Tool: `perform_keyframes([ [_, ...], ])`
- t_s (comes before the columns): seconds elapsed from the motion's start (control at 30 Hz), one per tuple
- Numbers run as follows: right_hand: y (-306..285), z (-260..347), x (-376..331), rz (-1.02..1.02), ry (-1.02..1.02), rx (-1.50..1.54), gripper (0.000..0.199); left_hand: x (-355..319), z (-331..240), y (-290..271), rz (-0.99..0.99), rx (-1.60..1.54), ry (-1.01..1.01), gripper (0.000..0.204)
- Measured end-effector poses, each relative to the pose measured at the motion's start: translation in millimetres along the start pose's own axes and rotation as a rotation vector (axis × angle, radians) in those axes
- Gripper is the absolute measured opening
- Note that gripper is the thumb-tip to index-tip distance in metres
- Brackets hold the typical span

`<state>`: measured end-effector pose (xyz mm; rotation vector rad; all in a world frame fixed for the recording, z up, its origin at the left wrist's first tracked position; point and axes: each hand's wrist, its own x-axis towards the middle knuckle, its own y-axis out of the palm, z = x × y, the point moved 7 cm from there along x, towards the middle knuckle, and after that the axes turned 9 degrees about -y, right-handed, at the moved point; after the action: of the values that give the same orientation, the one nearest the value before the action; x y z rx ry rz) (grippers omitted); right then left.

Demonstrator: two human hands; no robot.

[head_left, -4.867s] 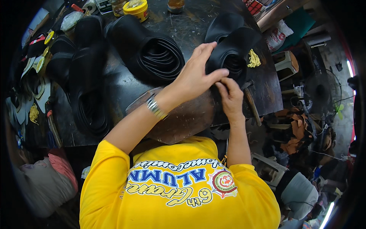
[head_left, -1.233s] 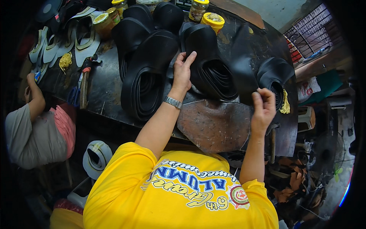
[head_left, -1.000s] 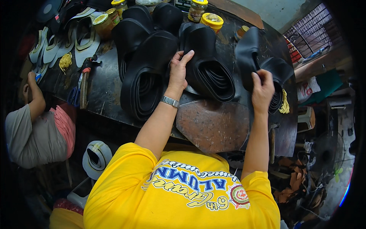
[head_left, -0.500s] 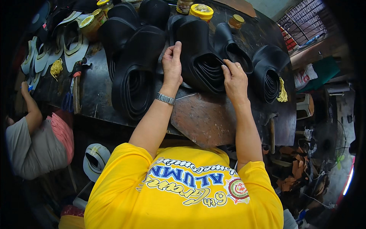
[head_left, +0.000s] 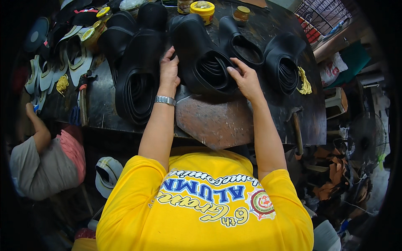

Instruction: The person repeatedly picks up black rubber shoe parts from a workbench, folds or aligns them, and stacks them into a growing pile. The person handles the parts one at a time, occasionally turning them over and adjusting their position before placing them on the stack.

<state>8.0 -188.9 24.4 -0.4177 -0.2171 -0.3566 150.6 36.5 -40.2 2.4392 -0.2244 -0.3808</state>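
A nested stack of black shoe uppers [head_left: 193, 44] lies at the middle of the dark table, its open end towards me. My left hand [head_left: 169, 74] is closed against the stack's left side, some of its fingers hidden by the stack. On the other side, my right hand [head_left: 248, 79] grips the rim of the opening between thumb and fingers. Under the near end of the stack is a worn brown board [head_left: 215, 121]. Another stack of black uppers [head_left: 136, 90] lies just left of my left hand. Beyond my right hand sit a black upper piece [head_left: 245, 48] and a further nested stack [head_left: 288, 62].
Yellow-lidded jars [head_left: 202, 11] stand along the far side. Pale uppers [head_left: 77, 62], a yellow bundle of strands [head_left: 62, 85] and a hammer [head_left: 83, 98] lie left; another hammer [head_left: 297, 129] is at the right edge. A person in grey [head_left: 46, 163] sits at left.
The stack in my hands has shifted slightly left, and both hands have moved with it. My left hand has turned, its raised thumb no longer upright. The whole view has shifted a little.
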Motion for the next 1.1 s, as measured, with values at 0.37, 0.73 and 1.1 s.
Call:
perform_keyframes([
  [0.37, -110, 60, -82, -0.487, -0.137, -0.240, 0.035, -111, -61, 74, -0.080, 0.880, 0.776, 0.038],
  [0.73, -164, 0, -126, -0.799, 0.011, -0.392, 0.038, -106, 113, 263, 0.613, 0.172, -0.112, 0.037],
  [1.1, -189, -31, -86, -0.719, 0.088, -0.608, 0.033, -59, 139, 257, 0.115, 0.771, 0.511, 0.034],
])
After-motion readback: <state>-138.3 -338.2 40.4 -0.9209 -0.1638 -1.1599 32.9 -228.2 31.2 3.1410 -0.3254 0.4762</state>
